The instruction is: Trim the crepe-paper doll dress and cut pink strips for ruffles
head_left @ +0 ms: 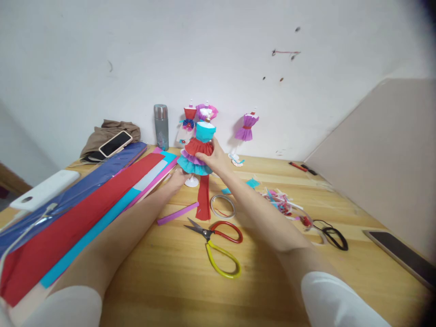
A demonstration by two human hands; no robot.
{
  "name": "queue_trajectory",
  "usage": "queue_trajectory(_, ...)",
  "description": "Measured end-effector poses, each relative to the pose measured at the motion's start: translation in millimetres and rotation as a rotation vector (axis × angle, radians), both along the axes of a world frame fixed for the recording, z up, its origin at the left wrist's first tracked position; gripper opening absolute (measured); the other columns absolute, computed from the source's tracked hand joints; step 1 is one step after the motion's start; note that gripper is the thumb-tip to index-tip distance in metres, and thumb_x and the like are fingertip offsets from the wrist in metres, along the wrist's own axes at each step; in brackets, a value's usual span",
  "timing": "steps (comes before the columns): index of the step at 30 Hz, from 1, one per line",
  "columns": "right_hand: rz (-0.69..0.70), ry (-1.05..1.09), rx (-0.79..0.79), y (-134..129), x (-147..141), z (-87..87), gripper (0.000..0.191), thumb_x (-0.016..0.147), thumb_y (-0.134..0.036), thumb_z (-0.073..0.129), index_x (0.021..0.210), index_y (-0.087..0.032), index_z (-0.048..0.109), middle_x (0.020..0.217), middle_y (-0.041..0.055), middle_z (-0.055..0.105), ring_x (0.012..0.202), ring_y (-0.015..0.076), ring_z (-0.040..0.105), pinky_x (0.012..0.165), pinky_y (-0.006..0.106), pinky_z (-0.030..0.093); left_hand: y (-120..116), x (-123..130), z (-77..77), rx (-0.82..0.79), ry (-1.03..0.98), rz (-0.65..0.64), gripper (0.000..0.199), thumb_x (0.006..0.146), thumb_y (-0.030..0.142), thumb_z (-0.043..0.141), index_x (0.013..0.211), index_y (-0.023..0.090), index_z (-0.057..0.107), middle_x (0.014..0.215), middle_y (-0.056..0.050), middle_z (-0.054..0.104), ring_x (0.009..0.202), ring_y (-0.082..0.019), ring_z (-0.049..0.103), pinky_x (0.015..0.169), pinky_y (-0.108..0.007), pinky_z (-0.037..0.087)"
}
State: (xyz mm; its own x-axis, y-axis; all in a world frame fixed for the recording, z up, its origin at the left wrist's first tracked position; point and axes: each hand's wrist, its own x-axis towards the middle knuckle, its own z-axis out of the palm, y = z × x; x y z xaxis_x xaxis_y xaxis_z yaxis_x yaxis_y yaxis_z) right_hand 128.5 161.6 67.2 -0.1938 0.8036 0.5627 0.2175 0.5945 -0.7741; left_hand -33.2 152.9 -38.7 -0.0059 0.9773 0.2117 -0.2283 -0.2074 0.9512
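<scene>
A small dress form wears a blue bodice and a tiered skirt of red, purple and blue crepe paper. My right hand is closed on its right side, at the waist and red tier. Low on the left, my left hand reaches under the skirt's hem by the white base, its fingertips hidden. A red paper strip lies below the form, with a purple strip to its left. Open scissors with red and yellow handles and a tape roll lie nearer me.
Other dressed forms stand by the wall, near a grey bottle. Long crepe sheets, a white power bank and a phone lie left. Paper scraps, a black band and another phone lie right.
</scene>
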Motion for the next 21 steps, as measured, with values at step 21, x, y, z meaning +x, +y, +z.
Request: queue_trajectory(21,-0.005,0.086,0.118,19.9,-1.0,-26.8,0.046,0.079,-0.043,0.076,0.119,-0.022,0.064,0.115,0.0071,0.071,0.120,0.0262,0.063,0.112,0.042,0.046,-3.2,-10.1,15.6,0.047,-0.076,-0.144,0.035,0.061,0.017,0.078,0.096,0.013,0.075,0.105,-0.009,0.077,0.104,-0.029,0.069,0.101,-0.042,0.051)
